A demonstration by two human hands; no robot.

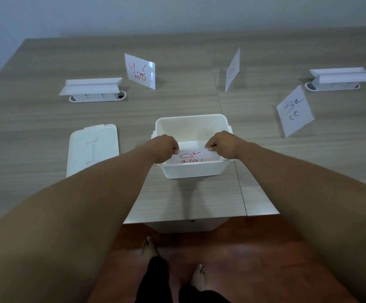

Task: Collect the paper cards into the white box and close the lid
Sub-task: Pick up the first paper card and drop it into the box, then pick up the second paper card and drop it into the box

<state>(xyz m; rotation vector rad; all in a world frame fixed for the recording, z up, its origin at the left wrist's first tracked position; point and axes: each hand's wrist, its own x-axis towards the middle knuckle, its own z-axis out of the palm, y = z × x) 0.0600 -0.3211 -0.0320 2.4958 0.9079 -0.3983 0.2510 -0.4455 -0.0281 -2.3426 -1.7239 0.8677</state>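
Both bare forearms reach forward from the near corners of the view and converge toward the middle. The left hand (164,147) is curled into a loose fist, knuckles up, its grip pinched shut on the left end of a paper card (194,157) (the fingertips themselves are tucked under and hidden). The right hand (222,145) mirrors it, thumb and fingers pinched on the card's right end. The wrists are level and the hands well apart. Below, two bare feet stand on the floor.
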